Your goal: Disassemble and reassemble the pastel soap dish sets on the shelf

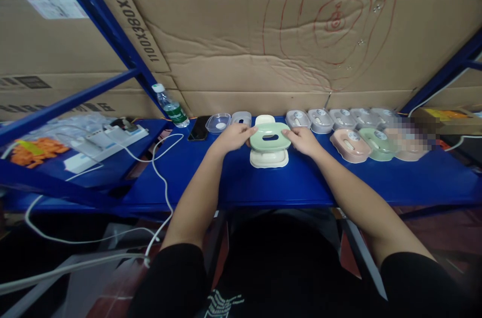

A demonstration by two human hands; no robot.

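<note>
A light green plastic lid [270,143] with an oval slot in its middle is held between my two hands. My left hand [237,136] grips its left edge, thumb on top. On the opposite edge my right hand [302,140] pinches it the same way. Beneath the lid, and partly hidden by it, a cream-coloured dish [268,159] shows along the near side. Another cream piece [264,120] peeks out behind the lid. Just past my left hand are a clear container [218,122] and a greyish-white slotted piece [241,118].
Several closed boxes with pale grey lids [320,120] line the back right of the blue table [196,177]; pink [351,145] and green [377,144] ones stand before them. A phone [199,128], water bottle [173,108], power strip [105,147] and white cable [165,182] are leftward. Cardboard [226,42] walls the back.
</note>
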